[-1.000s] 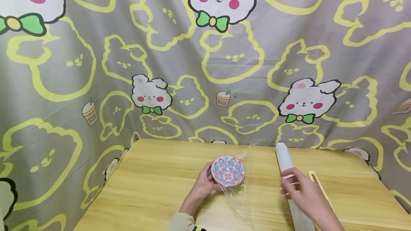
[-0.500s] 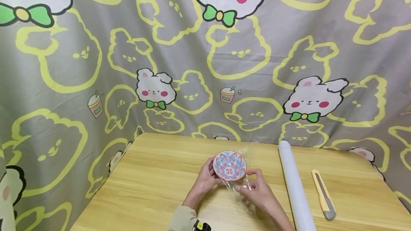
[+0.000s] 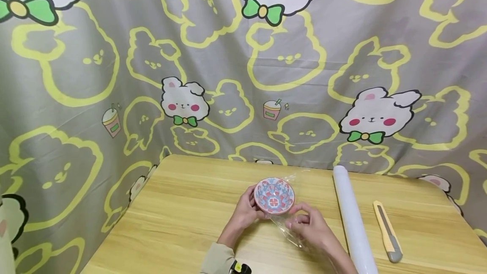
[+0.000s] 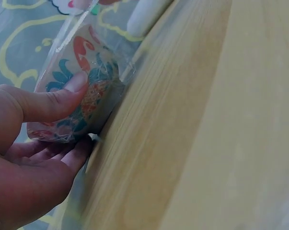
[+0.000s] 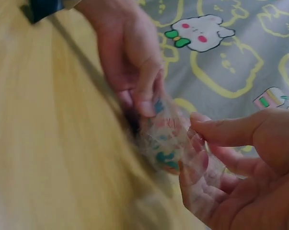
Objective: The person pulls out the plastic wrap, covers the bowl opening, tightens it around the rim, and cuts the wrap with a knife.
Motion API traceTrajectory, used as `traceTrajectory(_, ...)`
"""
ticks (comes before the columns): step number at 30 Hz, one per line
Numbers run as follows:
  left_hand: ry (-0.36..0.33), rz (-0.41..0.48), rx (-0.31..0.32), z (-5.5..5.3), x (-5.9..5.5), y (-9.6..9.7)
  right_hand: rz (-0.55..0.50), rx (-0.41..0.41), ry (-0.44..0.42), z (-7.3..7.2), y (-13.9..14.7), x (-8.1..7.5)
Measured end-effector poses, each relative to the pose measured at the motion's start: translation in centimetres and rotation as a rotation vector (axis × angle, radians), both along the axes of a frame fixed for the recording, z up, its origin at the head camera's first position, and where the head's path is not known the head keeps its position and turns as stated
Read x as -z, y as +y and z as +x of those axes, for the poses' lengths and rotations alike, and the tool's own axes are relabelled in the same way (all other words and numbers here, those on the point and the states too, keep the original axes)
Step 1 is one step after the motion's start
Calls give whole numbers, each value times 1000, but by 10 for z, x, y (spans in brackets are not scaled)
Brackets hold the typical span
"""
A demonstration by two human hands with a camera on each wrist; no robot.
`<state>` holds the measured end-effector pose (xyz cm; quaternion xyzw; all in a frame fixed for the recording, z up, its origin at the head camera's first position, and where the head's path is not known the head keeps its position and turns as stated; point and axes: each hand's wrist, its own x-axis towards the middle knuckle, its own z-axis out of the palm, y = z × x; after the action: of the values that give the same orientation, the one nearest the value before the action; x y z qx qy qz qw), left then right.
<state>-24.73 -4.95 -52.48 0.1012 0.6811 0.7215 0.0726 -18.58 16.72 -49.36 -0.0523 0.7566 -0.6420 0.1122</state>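
A small bowl (image 3: 274, 196) with a red, blue and white floral pattern is tilted toward the camera, just over the table. My left hand (image 3: 244, 210) grips it from the left; in the left wrist view the thumb (image 4: 76, 82) lies along its patterned outer wall, with fingers beneath. Clear plastic film (image 3: 286, 228) clings around the bowl and trails off its right side. At the bowl's lower right, my right hand (image 3: 313, 228) pinches this film; the right wrist view shows the crinkled film (image 5: 194, 160) stretched between thumb and fingers.
Right of the hands lies a long white roll of film (image 3: 354, 223), pointing toward the back edge. Beyond it rests a yellow and grey utility knife (image 3: 388, 232). The wooden table (image 3: 182, 198) meets a cartoon-patterned grey curtain (image 3: 228, 67) at the back and left.
My right hand has left the white roll, come left to the bowl and taken hold of the film there. The left hand keeps its grip on the bowl.
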Motion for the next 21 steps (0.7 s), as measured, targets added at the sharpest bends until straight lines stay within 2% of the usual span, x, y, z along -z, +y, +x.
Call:
traceTrajectory(4, -6, -5, -11, 0, -1, 1, 71, -1, 70, -2, -3, 11)
traceTrajectory(9, -7, 22, 11, -1, 1, 2, 145, 112, 100, -2, -11, 17)
traceTrajectory(12, -22, 32, 75, -1, 1, -2, 148, 137, 108, -2, -15, 20)
traceTrajectory(17, -43, 26, 230, 0, 0, -9, 120, 83, 124, -2, -15, 22)
traceTrajectory(19, -32, -3, 264, 0, -1, -10, 97, 57, 118, -2, -13, 22)
traceTrajectory(21, 9, -64, 264, 2, -2, -9, 61, 30, 104, -3, -11, 23)
